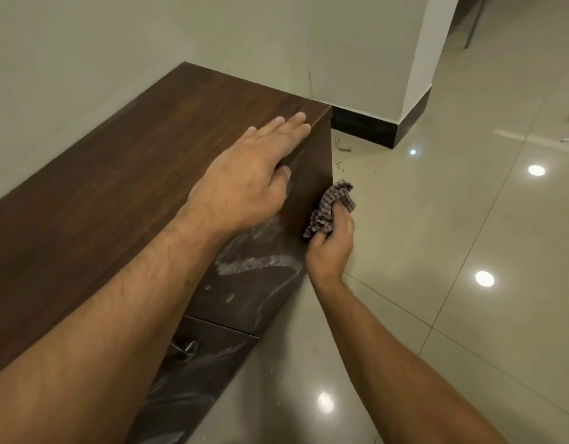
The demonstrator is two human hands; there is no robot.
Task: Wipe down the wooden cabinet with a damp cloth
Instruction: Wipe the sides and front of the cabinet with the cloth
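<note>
The left hand (244,174) lies flat on the cabinet (132,161) top, grip apart, thumb over the front edge. At four o'clock from it, the right hand (333,248) has its grip clamped on a crumpled checked cloth (329,206), held at the cabinet's front corner.

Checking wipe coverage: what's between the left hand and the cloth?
Only the cabinet front, faintly smeared white; nothing else between the left hand and the cloth. Head view.
</note>
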